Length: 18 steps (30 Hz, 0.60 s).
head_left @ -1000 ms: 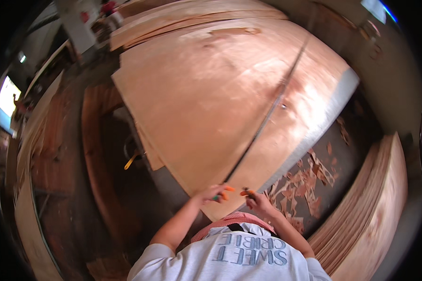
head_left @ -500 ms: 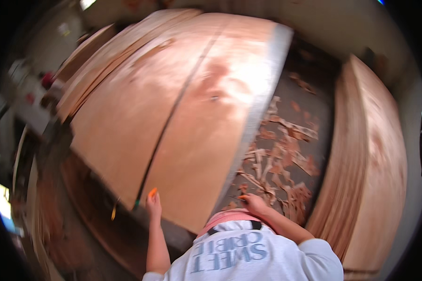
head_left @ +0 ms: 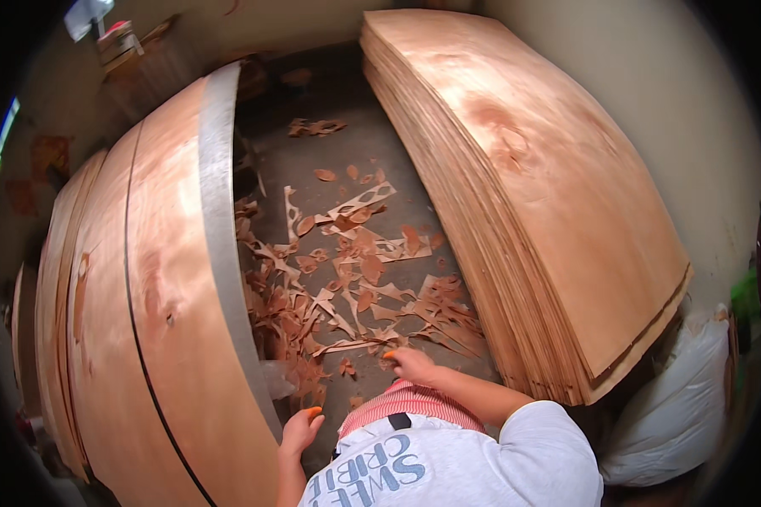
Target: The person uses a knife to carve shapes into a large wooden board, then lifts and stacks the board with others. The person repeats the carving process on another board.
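Observation:
My left hand (head_left: 298, 431) is low in the picture beside the grey-edged near side of the wood sheets (head_left: 203, 338). Its thumb stands apart from the fingers, and an orange tip, like a finger cover, shows at one finger. My right hand (head_left: 413, 366) is in front of my waist, over the littered floor, with its fingers curled. Orange shows at its fingertips too; anything held inside is hidden. Neither hand touches the wood. Below and ahead lie thin veneer scraps (head_left: 368, 245), some strips with leaf-shaped holes and some leaf-shaped pieces.
On the right stands a tall stack of veneer sheets (head_left: 558, 186) against a wall (head_left: 685, 152). A full white sack (head_left: 668, 406) leans at its near end. Between the two stacks runs a strip of dark floor (head_left: 300, 156). A black line crosses the left sheets lengthwise.
My view has turned right, so the left sheets have slid leftward and the right stack fills more of the picture. My left hand has moved off from above the sheet's near edge.

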Motion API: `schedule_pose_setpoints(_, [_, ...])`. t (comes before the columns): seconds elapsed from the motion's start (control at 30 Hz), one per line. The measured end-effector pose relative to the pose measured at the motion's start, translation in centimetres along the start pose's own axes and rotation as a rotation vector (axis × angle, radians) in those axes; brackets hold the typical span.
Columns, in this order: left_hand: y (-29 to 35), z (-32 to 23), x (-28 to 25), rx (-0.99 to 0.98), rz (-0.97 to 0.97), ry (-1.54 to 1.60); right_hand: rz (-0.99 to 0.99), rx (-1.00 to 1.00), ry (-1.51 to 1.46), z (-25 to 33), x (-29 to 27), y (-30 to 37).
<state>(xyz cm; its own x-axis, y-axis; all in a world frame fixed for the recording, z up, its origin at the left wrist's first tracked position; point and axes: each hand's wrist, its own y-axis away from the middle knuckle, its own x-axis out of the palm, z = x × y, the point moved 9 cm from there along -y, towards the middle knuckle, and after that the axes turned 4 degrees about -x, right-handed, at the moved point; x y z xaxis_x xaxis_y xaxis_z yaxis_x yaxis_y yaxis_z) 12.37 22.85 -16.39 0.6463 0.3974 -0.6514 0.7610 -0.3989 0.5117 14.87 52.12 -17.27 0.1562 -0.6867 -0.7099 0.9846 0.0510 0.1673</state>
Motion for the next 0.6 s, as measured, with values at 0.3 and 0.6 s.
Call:
schedule_pose_setpoints(0.3, [-10.0, -10.5, 0.0, 0.065, 0.16, -0.05, -0.904, 0.359, 0.024, -22.9, -22.0, 6.1])
schedule_pose_setpoints(0.6, [-24.3, -11.4, -3.0, 0.034, 0.241, -0.26, -1.028, 0.986, 0.537, -33.8, -34.7, 14.8])
